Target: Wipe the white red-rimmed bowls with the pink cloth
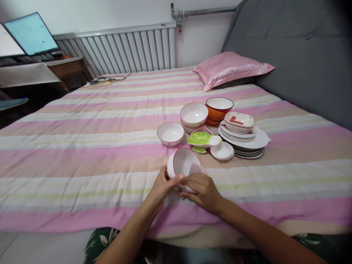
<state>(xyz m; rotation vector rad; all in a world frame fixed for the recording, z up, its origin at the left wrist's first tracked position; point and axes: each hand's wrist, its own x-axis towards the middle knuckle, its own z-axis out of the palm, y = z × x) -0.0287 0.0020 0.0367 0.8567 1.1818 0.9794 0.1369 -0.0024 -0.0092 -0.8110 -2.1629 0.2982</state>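
A white bowl with a red rim (187, 161) is tipped on its side near the front of the bed, its mouth turned to the right. My left hand (163, 185) grips its left side, with the thumb over the rim. My right hand (203, 189) clasps the near rim, fingers inside and thumb outside. Just beyond sit a single red-rimmed bowl (170, 134), a stack of similar bowls (194, 115), a green leaf-shaped dish (200, 139) and small white saucers (222, 151).
Orange bowls (216, 113) are stacked behind. Stacked plates (261, 138) carry rectangular dishes (239, 121) on the right. A pink pillow (233, 68) rests by the grey headboard (288, 47). Cables (107, 80) lie at the far left of the striped bedspread (82, 157); a radiator (121, 49) stands behind.
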